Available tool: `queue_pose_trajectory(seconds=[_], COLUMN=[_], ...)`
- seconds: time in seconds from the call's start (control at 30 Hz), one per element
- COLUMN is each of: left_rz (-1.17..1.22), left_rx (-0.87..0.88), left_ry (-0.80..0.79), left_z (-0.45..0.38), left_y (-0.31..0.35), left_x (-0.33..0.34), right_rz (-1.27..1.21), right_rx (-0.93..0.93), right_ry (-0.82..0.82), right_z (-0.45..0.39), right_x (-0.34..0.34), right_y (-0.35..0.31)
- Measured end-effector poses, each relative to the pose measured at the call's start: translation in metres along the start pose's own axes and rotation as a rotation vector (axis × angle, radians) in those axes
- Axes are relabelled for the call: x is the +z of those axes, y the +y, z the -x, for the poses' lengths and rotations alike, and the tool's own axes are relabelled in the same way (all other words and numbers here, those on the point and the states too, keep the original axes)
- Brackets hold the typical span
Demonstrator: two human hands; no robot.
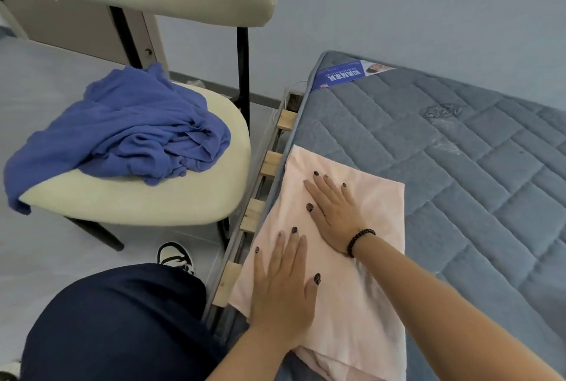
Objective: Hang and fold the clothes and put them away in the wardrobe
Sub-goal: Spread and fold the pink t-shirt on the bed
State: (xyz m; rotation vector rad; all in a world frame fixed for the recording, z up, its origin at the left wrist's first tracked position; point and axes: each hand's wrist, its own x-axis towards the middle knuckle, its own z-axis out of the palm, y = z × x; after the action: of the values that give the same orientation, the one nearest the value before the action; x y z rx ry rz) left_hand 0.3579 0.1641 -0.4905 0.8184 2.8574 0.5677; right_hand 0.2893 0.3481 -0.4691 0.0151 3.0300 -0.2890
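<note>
A pale pink garment (367,295) lies folded flat along the near left edge of the grey quilted mattress (453,166). My left hand (283,288) presses flat on its lower left part, fingers straight. Palm down with fingers spread, my right hand (333,212) rests on the garment's upper part; a dark bead bracelet is on that wrist. A crumpled blue garment (128,132) lies in a heap on the cream seat of a chair (171,200) to the left of the bed.
The chair stands close against the bed frame, whose wooden slats (269,163) show beside the mattress. My dark-trousered leg (116,325) and a shoe (174,255) are at the lower left. A cabinet panel (76,22) stands behind the chair.
</note>
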Motion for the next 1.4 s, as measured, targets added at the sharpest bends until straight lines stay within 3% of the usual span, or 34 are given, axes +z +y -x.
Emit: queue_pose_trajectory(seconds=[0.2, 0.33, 0.5, 0.8, 0.93, 1.0, 1.07, 1.17, 1.27, 1.4], left_rz=[-0.009, 0.074, 0.219, 0.194, 0.373, 0.561, 0.719, 0.885, 0.875, 0.916], left_rx=[-0.052, -0.219, -0.451, -0.326, -0.376, -0.468, -0.522, -0.564, -0.539, -0.432], left_ry=[-0.055, -0.039, -0.057, -0.029, 0.006, -0.015, -0.093, -0.171, -0.218, -0.187], left_z=[0.001, -0.002, -0.019, -0.006, 0.002, 0.007, 0.013, 0.021, 0.03, 0.041], left_y=[-0.007, -0.013, -0.007, 0.004, -0.003, -0.008, -0.013, -0.017, -0.016, -0.01], left_x=[0.005, 0.001, -0.008, -0.028, -0.039, -0.048, -0.056, -0.064, -0.07, -0.086], right_rz=[0.105, 0.11, 0.11, 0.009, -0.009, -0.101, -0.28, -0.586, -0.743, -0.96], right_rx=[0.141, 0.369, 0.497, 0.583, 0.635, 0.622, 0.628, 0.75, 0.876, 0.821], right_ry=[-0.039, -0.025, -0.011, 0.001, 0.017, 0.072, 0.248, 0.359, 0.294, 0.116], right_z=[-0.027, -0.036, 0.007, 0.16, 0.196, 0.209, 0.216, 0.219, 0.22, 0.227], right_x=[-0.005, -0.013, -0.01, 0.025, 0.033, 0.036, 0.032, 0.015, 0.003, -0.009], right_y=[0.035, 0.059, 0.052, -0.014, -0.041, -0.049, -0.055, -0.057, -0.055, -0.047])
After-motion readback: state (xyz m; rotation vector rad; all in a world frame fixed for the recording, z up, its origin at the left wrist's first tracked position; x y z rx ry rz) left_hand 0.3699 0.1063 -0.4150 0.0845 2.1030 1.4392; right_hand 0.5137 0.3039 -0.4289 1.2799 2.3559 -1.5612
